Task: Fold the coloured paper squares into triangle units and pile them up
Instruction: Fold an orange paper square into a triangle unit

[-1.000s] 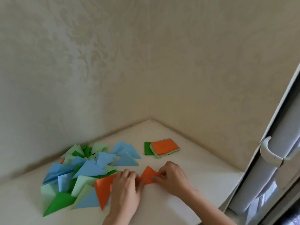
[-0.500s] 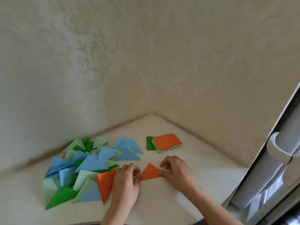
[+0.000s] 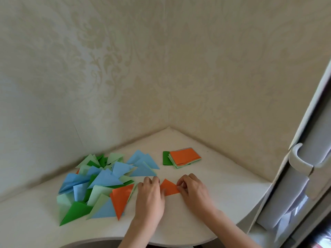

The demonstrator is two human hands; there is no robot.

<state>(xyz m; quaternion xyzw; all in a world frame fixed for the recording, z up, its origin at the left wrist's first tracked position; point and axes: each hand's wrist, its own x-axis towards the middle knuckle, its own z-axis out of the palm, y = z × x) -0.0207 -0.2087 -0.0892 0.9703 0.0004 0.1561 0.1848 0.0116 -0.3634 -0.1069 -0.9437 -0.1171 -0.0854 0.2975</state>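
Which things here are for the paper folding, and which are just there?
For the folding:
- orange triangle, held between the left hand and right hand
- pile of folded triangles
- stack of paper squares

Just there:
- white table
- patterned wall
- white door handle

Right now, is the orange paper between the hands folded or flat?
Folded: the orange paper shows a triangle, held by left hand and right hand.
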